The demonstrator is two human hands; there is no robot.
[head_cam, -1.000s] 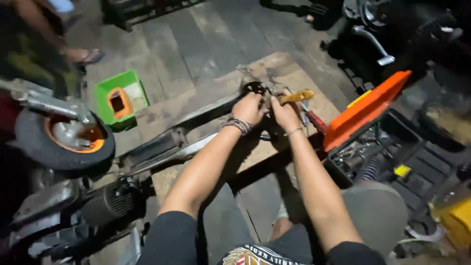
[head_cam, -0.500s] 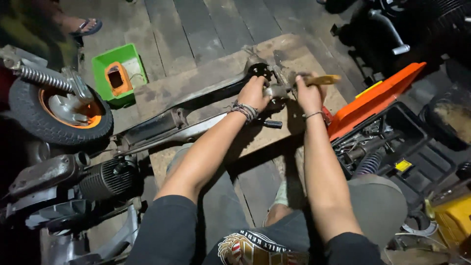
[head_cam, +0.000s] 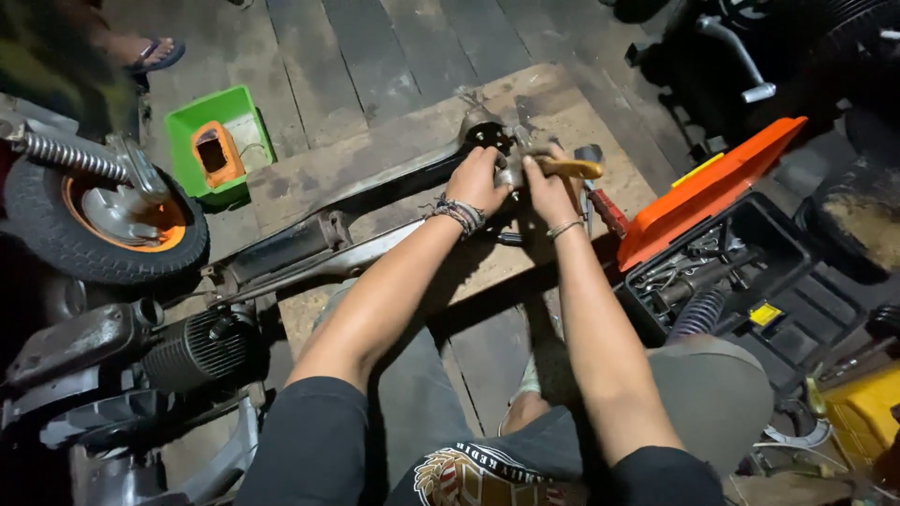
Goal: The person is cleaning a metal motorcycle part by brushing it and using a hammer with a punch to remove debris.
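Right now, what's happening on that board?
A seated person has both hands at the far end of a long metal frame arm lying across a wooden board. The left hand grips the end fitting; the right hand holds a yellow-handled tool against it. An open toolbox with an orange lid sits to the right, a small wheel with an orange rim to the left.

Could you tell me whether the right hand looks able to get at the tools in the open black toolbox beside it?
Probably yes: the right hand is beside the black toolbox, whose orange lid stands open, nothing between.
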